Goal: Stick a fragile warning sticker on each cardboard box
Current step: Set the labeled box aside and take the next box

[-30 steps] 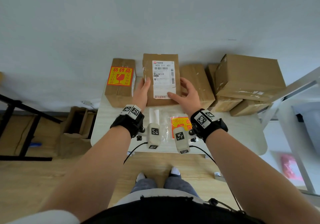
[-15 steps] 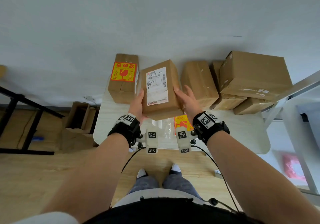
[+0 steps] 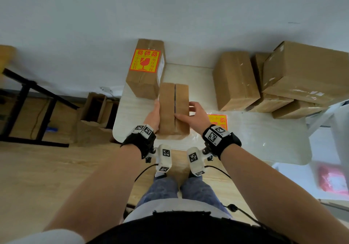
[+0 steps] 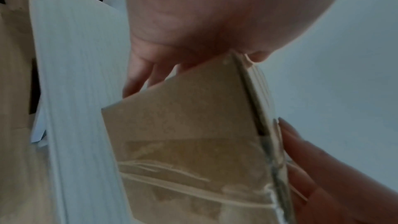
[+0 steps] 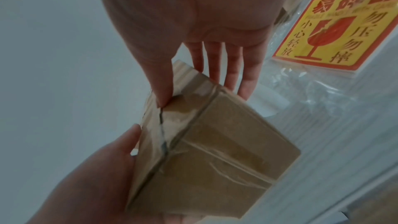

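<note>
Head view is showing me holding a small cardboard box (image 3: 173, 109) between both hands over the near edge of the white table (image 3: 245, 130), its taped seam side facing up. My left hand (image 3: 153, 116) is pressing flat against the box's left face, while my right hand (image 3: 196, 118) is clamping the right side, thumb lying across the top by the seam. Beyond the held box, touching the wall, a stickered box (image 3: 145, 70) is standing with a yellow-and-red fragile sticker (image 3: 144, 61) on its top. To the right of the held box, a plain box (image 3: 236, 79) is lying just beside a stack of boxes (image 3: 300, 77).

Right wrist view is giving what the head view half hides: a pack of fragile stickers (image 5: 342, 28) in clear plastic wrap, lying on the table right of the held box (image 5: 215, 151), with the broken-glass symbol plainly readable. It is also showing my right thumb tip (image 5: 162, 98) pressing on the seam and my four fingers (image 5: 232, 67) reaching down behind the box's far side.

Left wrist view is blurred, but it is showing my left fingers (image 4: 140, 77) extending under the box (image 4: 183, 125), and my right fingers (image 4: 312, 168) touching its opposite edge.
</note>
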A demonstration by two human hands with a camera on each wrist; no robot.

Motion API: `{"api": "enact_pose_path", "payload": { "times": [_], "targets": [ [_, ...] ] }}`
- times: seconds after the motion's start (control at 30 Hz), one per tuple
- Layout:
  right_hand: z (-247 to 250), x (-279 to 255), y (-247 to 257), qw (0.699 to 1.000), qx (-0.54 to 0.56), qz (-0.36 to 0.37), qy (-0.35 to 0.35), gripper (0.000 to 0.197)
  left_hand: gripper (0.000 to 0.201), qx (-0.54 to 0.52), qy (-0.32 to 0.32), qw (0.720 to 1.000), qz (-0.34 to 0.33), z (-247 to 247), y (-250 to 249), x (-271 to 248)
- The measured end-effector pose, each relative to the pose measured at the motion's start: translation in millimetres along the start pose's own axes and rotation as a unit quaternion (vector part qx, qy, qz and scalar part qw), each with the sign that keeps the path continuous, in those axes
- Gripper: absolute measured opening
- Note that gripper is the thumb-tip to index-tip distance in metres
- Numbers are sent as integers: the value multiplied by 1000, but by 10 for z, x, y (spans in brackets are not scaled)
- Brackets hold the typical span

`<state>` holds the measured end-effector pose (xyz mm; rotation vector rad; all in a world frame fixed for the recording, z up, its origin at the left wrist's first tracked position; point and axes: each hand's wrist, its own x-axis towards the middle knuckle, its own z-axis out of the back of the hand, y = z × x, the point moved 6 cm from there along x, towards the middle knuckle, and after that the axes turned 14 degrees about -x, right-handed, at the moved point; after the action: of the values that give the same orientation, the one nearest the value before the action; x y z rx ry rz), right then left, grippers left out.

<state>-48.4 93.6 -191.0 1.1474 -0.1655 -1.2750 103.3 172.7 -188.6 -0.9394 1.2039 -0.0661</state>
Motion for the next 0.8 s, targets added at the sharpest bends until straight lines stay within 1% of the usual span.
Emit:
{"api": "enact_pose_path", "payload": {
  "times": [0.07, 0.13, 0.3, 0.4, 0.47, 0.53, 0.6, 0.63, 0.7, 0.8],
  "targets": [
    [-52, 14, 11, 1000, -21, 6, 1, 76, 85, -17, -3, 1000, 1, 48, 43, 23],
    [-117, 29, -1, 999, -40, 12, 11, 77, 84, 4, -6, 1000, -9, 87, 55, 34],
    [-162, 31, -47, 999, -47, 4, 13, 76, 67, 89, -4, 995, -55, 138, 33, 92],
    [-117, 11, -112, 999, -34, -13, 7, 76, 61, 132, -50, 985, -95, 154, -24, 94],
    [-42, -4, -163, 1000, -17, -23, -11, 67, 62, 143, -85, 977, -130, 125, -101, 33],
    [99, -13, -222, 998, 7, -40, -45, 55, 62, 168, -109, 962, -185, 40, -224, -41],
    [306, -16, -311, 993, 31, -62, -92, 41, 69, 221, -136, 934, -244, -97, -376, -153],
    [429, -18, -359, 990, 37, -71, -118, 34, 69, 245, -145, 917, -278, -194, -468, -224],
    [684, -26, -490, 982, 37, -97, -160, 25, 64, 261, -128, 895, -337, -445, -629, -364],
    [1028, -53, -709, 970, 19, -136, -199, 26, 55, 259, -66, 885, -382, -863, -756, -496]
  ]
}}
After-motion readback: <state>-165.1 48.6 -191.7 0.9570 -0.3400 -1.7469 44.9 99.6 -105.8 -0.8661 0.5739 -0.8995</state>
